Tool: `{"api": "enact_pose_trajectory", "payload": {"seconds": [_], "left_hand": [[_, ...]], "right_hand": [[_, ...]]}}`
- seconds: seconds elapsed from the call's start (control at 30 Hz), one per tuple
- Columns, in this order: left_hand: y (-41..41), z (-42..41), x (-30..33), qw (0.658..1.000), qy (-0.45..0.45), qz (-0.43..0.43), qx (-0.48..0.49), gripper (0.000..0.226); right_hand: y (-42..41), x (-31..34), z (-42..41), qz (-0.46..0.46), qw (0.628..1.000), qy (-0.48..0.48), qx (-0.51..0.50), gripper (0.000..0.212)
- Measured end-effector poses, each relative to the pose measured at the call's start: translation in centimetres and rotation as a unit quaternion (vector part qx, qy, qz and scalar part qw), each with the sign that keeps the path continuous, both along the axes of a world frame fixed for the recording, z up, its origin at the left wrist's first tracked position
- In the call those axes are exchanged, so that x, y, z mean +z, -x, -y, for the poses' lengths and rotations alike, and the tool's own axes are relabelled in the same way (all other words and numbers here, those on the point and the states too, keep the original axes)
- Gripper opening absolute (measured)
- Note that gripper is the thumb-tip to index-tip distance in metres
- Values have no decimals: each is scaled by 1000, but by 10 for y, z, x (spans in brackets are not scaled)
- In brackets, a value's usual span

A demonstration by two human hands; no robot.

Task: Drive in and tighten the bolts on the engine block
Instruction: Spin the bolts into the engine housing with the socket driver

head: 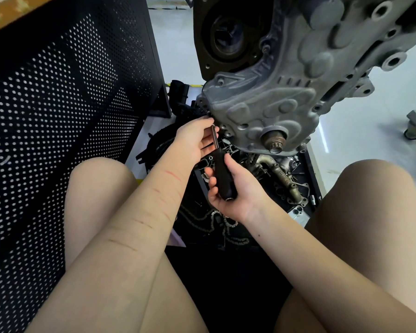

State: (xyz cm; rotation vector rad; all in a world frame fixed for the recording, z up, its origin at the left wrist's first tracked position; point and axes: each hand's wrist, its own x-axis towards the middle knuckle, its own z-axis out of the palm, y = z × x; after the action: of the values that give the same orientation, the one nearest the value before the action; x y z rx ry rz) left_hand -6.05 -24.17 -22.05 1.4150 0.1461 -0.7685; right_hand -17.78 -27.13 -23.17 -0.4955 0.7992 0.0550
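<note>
Driver (222, 173) lies in the right hand (235, 195), whose fingers (210, 181) curl round the black handle, with the thumb (231, 164) laid along its upper side and the butt end resting in the palm. From those fingers the thin metal shaft (214, 138) runs up and away to the left hand (193, 140). The left fingers (203, 121) are held close together and bent round the shaft near its tip, steadying it; whether they pinch it tight or only guide it cannot be told.

Just past the left fingertips sits the lower left edge of the block (269, 102), a grey cast cover with rounded bulges and several bolt holes. The shaft's tip meets this edge at a small hole; the bolt itself is hidden behind the fingers. To the right of the left fingers, a rusty splined shaft end (274, 140) sticks out of the cover.

Below and beyond the right fingers a dark tray (308, 164) holds loose parts, among them a metal pipe (283, 176). A chain (216, 224) lies under the right wrist. Left of both hands stands a black perforated panel (58, 116). The person's bare knees frame the hands on either side.
</note>
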Motion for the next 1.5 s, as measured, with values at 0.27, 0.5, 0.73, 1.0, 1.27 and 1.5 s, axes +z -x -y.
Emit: {"api": "enact_pose_trajectory", "payload": {"seconds": [0.27, 0.5, 0.73, 1.0, 1.27, 1.5], "left_hand": [[-4, -1, -2, 1000, -2, -11, -3, 17], [-4, 0, -4, 999, 17, -36, 0, 20], [-5, -11, 2, 998, 36, -42, 13, 16], [-29, -73, 53, 991, 102, 28, 76, 19], [-24, -120, 135, 971, 161, 84, 153, 20], [-14, -158, 158, 954, 187, 115, 203, 21]], "right_hand": [[0, 3, 2, 13, 998, -53, 35, 40], [13, -5, 1, 3, 998, -39, 47, 38], [12, -2, -1, 6, 996, 14, 82, 40], [-27, 41, -38, 77, 983, 75, 151, 45], [-60, 95, -75, 170, 958, 141, 184, 39], [-65, 123, -105, 255, 920, 184, 233, 31]]}}
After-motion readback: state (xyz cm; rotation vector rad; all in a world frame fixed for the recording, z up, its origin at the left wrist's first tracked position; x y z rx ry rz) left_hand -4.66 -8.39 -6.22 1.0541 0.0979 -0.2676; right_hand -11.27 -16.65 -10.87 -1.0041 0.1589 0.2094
